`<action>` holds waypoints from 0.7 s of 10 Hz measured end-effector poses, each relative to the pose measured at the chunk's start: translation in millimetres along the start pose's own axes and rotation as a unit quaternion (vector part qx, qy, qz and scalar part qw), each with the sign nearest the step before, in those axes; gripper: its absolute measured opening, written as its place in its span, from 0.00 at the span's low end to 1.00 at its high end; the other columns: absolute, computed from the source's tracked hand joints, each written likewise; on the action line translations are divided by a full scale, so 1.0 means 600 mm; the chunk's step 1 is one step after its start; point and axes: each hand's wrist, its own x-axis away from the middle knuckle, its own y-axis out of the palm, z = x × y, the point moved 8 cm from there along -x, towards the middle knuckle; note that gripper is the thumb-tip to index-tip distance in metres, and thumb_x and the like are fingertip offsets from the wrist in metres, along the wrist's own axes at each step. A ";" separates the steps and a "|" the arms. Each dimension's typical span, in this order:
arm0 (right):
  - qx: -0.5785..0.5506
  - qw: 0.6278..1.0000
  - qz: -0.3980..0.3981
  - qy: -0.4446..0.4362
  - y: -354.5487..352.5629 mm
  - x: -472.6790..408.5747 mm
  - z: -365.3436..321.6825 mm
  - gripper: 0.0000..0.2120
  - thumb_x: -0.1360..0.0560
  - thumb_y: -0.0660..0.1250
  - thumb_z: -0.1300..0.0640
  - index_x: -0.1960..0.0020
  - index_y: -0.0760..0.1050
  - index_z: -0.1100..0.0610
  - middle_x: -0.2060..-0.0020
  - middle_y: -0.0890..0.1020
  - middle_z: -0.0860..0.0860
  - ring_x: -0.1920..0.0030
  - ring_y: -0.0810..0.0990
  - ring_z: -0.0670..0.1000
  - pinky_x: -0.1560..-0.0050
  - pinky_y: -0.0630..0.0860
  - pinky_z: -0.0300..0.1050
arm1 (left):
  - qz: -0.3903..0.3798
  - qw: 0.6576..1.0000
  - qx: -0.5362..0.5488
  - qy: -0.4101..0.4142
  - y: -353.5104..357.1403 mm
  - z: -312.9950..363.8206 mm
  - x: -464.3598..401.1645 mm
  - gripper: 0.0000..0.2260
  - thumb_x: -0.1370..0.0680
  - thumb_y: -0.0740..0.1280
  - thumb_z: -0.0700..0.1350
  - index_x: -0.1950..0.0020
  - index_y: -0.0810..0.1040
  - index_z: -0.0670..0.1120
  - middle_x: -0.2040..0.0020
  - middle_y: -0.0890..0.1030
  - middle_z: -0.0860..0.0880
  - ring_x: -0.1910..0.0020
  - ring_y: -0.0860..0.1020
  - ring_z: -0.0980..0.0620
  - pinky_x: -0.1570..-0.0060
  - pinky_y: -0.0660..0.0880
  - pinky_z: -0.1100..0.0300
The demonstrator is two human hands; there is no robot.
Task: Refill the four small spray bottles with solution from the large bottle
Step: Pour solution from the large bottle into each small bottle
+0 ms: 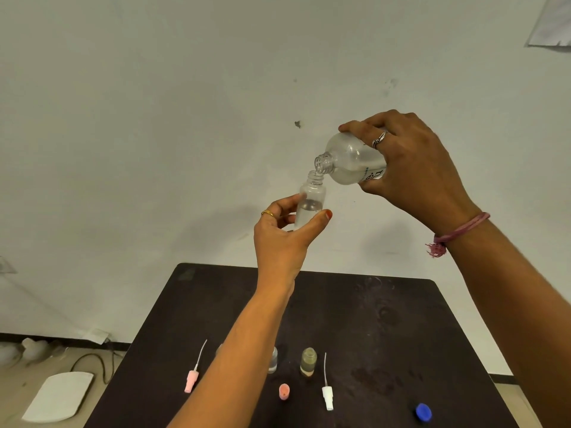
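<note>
Your left hand [282, 239] pinches the part-filled small spray bottle [310, 202] upright above the dark table [386, 329], while your right hand [414, 168] grips the tilted large bottle [349, 162], mouths touching, before a white wall [185, 118].

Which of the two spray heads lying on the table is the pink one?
The pink spray head lies left of the left forearm; the white spray head lies to its right, nearer the blue cap.

Even, soft indoor light; faint hand shadows on wall [216, 118]; wide-angle bending at edges; mild softness.
</note>
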 end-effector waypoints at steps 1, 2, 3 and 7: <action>0.000 1.000 0.001 0.001 0.000 0.000 0.000 0.34 0.38 0.76 0.62 0.33 0.72 0.51 0.46 0.78 0.56 0.48 0.75 0.60 0.50 0.73 0.54 | 0.001 1.000 -0.001 -0.001 0.000 0.000 0.000 0.20 0.33 0.78 0.46 0.43 0.80 0.50 0.49 0.82 0.55 0.50 0.78 0.56 0.61 0.74 0.74; 0.000 1.000 0.001 0.002 0.000 0.000 0.000 0.34 0.38 0.76 0.63 0.33 0.72 0.51 0.46 0.77 0.56 0.48 0.75 0.59 0.50 0.73 0.54 | 0.004 1.000 -0.003 -0.002 -0.001 -0.001 0.000 0.20 0.33 0.78 0.47 0.44 0.80 0.50 0.49 0.82 0.55 0.50 0.78 0.55 0.60 0.75 0.73; 0.001 1.000 0.002 0.002 -0.002 0.000 0.001 0.34 0.38 0.76 0.63 0.33 0.72 0.51 0.46 0.78 0.56 0.48 0.75 0.60 0.50 0.73 0.54 | 0.005 1.000 -0.002 -0.003 -0.001 -0.001 0.000 0.20 0.33 0.78 0.47 0.43 0.80 0.50 0.49 0.82 0.54 0.50 0.79 0.55 0.60 0.74 0.73; 0.004 1.000 0.002 0.000 0.001 0.002 0.002 0.34 0.38 0.76 0.63 0.34 0.73 0.52 0.46 0.78 0.56 0.48 0.75 0.60 0.50 0.73 0.55 | 0.004 1.000 -0.007 -0.007 0.001 -0.006 0.000 0.21 0.33 0.78 0.47 0.42 0.79 0.49 0.48 0.81 0.53 0.50 0.78 0.56 0.60 0.75 0.74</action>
